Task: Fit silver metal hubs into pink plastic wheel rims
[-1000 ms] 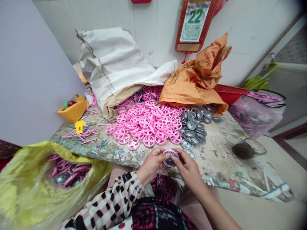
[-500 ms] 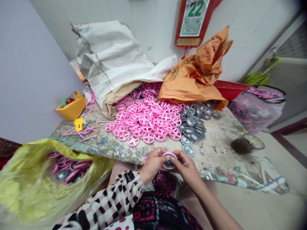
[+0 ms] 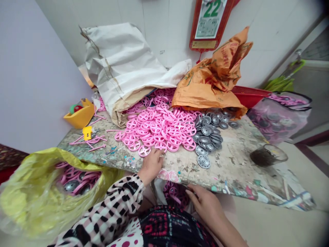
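Separated now, left hand [image 3: 151,167] lies open beside a pink four-spoked wheel [image 3: 144,151] (plastic), right hand's [image 3: 203,202] fingers curled, hold unclear.

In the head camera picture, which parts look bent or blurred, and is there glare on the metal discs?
In the head view, the wide lens bends the tiled wall and stretches the yellow plastic bag at lower left, its edges soft; the pink plastic wheels by the left hand look sharp; the metal discs show mild sheen, no hard glare.
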Demonstrator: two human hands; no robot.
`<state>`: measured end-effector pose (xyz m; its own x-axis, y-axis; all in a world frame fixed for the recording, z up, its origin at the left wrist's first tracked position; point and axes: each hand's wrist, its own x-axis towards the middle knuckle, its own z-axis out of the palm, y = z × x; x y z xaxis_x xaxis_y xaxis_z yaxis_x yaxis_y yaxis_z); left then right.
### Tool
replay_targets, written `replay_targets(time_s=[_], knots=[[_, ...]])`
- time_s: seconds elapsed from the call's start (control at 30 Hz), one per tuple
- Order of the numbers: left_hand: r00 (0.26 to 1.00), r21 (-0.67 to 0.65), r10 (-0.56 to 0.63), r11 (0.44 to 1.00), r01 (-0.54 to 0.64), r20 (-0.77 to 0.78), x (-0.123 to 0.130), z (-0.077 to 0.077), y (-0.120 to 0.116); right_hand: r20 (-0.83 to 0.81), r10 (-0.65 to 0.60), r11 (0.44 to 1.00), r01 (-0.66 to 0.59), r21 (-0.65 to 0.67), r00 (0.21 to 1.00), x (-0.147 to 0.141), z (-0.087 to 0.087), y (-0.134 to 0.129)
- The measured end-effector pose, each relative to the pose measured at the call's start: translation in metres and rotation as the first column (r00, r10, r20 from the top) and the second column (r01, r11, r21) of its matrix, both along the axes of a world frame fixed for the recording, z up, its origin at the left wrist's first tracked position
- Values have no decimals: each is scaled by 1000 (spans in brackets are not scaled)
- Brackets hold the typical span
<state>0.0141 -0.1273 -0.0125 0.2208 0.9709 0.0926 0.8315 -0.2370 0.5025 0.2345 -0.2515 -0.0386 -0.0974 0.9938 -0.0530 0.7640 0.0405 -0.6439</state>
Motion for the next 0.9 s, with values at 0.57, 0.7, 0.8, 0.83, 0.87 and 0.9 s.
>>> replay_targets(time_s=[0.57,0.7,0.8,0.83,0.87,0.9], knots=[[970,130,-19,991,-13,241,-8,-9,13,568,-262,921,26,389,781,52,-1,70],[482,-352,267,932,92,834,2,-3,0,72,-275,875,219,431,959,40,17,69],[100,-541,551,742,396,829,18,7,-13,-473,-192,912,334,236,860,8,37,68],[45,-549,600,697,461,799,23,10,-17,-573,-170,927,327,183,802,-4,41,67],[11,-545,626,670,504,780,28,13,-22,-604,-156,932,320,173,781,-15,45,66],[-6,-536,635,658,530,773,33,16,-26,-582,-143,928,313,203,800,-24,46,64]])
